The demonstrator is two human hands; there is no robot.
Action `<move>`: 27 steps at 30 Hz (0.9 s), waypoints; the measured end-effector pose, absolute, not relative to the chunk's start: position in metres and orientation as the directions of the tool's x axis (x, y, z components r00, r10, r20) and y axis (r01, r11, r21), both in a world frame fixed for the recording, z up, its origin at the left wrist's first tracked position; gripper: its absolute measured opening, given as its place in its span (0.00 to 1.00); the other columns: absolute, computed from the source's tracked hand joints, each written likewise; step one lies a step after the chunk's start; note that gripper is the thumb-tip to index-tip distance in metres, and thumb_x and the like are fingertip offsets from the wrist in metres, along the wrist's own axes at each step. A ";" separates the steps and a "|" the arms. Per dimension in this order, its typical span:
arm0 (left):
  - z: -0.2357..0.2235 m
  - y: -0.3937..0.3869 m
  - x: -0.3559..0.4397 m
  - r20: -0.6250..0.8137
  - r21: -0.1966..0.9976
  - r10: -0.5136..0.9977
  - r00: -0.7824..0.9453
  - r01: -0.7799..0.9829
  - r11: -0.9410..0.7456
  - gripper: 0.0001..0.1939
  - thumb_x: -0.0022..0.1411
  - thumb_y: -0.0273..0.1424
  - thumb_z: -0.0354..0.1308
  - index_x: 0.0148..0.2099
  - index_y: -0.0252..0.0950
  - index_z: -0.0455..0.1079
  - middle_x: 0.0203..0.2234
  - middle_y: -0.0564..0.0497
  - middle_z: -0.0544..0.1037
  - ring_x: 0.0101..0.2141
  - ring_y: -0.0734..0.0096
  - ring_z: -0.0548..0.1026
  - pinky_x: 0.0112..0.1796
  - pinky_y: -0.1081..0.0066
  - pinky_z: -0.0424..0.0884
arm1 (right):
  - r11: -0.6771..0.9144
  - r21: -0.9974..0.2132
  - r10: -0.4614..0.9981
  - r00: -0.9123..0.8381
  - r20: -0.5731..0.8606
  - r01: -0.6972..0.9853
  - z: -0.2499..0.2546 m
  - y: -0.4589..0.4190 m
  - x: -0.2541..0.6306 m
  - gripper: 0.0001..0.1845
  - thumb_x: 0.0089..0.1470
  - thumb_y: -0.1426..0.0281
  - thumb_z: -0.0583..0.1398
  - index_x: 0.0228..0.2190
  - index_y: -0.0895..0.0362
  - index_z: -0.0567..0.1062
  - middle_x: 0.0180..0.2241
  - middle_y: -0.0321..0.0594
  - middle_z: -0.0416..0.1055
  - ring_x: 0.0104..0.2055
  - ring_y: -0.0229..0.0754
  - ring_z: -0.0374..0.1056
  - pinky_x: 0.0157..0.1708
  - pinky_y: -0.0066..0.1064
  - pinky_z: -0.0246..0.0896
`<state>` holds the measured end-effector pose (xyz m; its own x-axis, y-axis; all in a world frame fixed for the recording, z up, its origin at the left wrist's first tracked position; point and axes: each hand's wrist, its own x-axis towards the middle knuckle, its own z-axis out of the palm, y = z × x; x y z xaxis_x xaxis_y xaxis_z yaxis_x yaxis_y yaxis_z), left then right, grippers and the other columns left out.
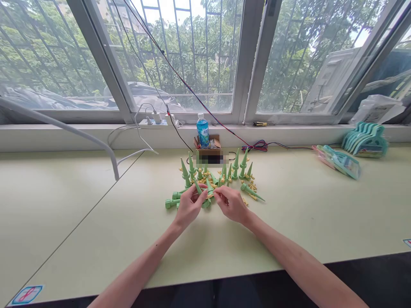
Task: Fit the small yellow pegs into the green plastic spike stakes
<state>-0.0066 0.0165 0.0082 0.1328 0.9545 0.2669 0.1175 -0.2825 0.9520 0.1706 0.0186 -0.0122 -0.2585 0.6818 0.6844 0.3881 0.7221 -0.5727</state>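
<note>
My left hand (189,206) is closed around a green plastic watering spike (198,187), its pointed end tilted up and away. My right hand (229,202) is pinched beside it, fingertips at a small yellow valve piece (210,196) that meets the green part. The fingers hide some of that contact. Behind both hands stand several upright green spikes (236,164), with small yellow valve pieces (252,186) scattered among them. A loose green spike (252,191) lies to the right, and capped green spikes (172,203) lie by my left hand.
A small cardboard box (214,143) with a blue bottle (203,131) stands at the back by the window sill. Coiled red and black cable (257,146) lies right of it. Turquoise hangers (365,139) and bagged items (340,161) sit far right. A grey tube (64,122) arches in from the left.
</note>
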 end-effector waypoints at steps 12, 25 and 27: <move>0.014 0.013 -0.005 0.226 0.959 0.963 0.144 0.142 -0.247 0.16 0.61 0.42 0.60 0.43 0.34 0.70 0.26 0.53 0.73 0.25 0.75 0.68 0.25 0.76 0.62 | 0.736 -0.555 0.665 -0.257 0.701 0.389 -0.013 0.018 0.171 0.08 0.64 0.70 0.53 0.35 0.56 0.72 0.26 0.37 0.68 0.22 0.35 0.58 0.24 0.27 0.56; 0.015 0.012 -0.005 0.219 0.961 0.966 0.139 0.139 -0.238 0.16 0.60 0.42 0.60 0.42 0.34 0.70 0.26 0.52 0.74 0.26 0.73 0.71 0.25 0.75 0.64 | 0.725 -0.555 0.671 -0.236 0.703 0.407 -0.013 0.019 0.171 0.09 0.65 0.69 0.53 0.35 0.57 0.72 0.28 0.38 0.70 0.23 0.35 0.60 0.24 0.28 0.57; 0.016 0.012 -0.005 0.214 0.963 0.967 0.136 0.139 -0.232 0.16 0.60 0.42 0.60 0.43 0.34 0.70 0.26 0.51 0.75 0.26 0.72 0.72 0.25 0.75 0.65 | 0.725 -0.555 0.672 -0.244 0.699 0.407 -0.012 0.018 0.171 0.09 0.65 0.68 0.53 0.35 0.56 0.72 0.28 0.39 0.70 0.23 0.35 0.60 0.24 0.28 0.58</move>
<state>-0.0053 0.0122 0.0156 0.1359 0.9674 0.2138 0.1395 -0.2323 0.9626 0.1713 0.0182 -0.0117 -0.2437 0.6719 0.6994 0.4074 0.7253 -0.5549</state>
